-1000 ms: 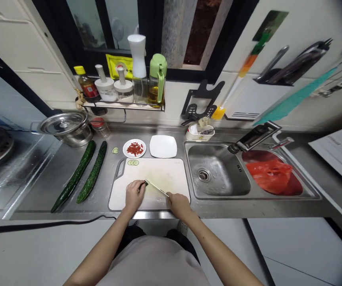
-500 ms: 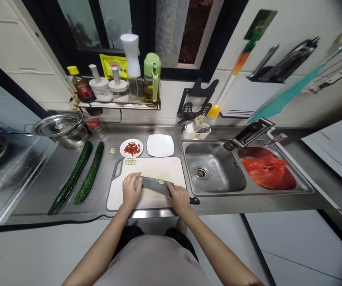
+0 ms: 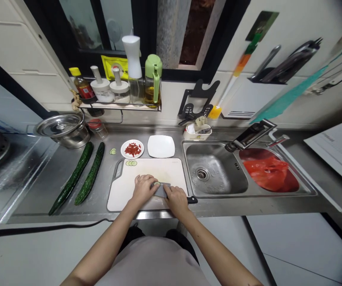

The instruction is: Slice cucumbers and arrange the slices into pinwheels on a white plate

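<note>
A white cutting board with a grey edge lies in front of me. My right hand grips a kitchen knife where blade and handle meet; its black handle end sticks out to the right. The grey blade is flat over the board, partly hidden by my fingers. My left hand reaches across the blade, its fingers closed at a cucumber slice on it. Several overlapping cucumber slices rest at the board's upper left.
Behind the board are a plate of red pieces and a white square plate. Two whole cucumbers lie left, near a lidded steel pot. A double sink is at right, with a red plastic bag in its far basin.
My left hand has moved right along the blade, from its far end to the cucumber slice. The right hand has stayed on the knife, and the view has shifted slightly.
</note>
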A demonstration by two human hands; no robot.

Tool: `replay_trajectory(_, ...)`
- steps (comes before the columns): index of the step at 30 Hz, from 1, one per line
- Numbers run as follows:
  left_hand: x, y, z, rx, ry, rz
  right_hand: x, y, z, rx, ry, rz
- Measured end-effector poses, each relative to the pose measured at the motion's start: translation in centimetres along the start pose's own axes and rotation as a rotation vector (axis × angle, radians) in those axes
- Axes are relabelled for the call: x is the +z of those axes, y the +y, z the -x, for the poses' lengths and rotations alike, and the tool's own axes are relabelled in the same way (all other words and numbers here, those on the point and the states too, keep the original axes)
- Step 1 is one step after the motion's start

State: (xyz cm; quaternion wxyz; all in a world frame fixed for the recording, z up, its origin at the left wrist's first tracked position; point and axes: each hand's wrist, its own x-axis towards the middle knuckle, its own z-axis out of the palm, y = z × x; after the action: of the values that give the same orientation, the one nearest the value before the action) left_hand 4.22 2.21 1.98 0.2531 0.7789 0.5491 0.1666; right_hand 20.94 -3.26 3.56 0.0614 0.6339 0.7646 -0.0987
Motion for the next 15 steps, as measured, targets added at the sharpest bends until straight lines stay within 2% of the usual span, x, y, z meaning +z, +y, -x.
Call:
replay_trajectory(5, -0.3, 0.2, -0.3, -0.039, 0.012, 0.093, 0.3, 0.1, 0.0, -0.002, -0.001, -0.007)
replay_trajectory(9, -0.5, -0.6, -0.8, -0.099, 0.075, 0.259, 0.5, 0.5, -0.1, 0.016, -0.009, -0.01)
replay_trajectory(12, -0.6, -2.5, -1.3, -0.26, 0.226, 0.38, 0.5, 0.9, -0.2, 0.039, -0.022, -0.011)
replay_trajectory(15, -0.7, -5.3, -2.1, -0.392, 0.398, 0.475, 0.5, 1.4, -0.1, 0.067, -0.04, -0.022)
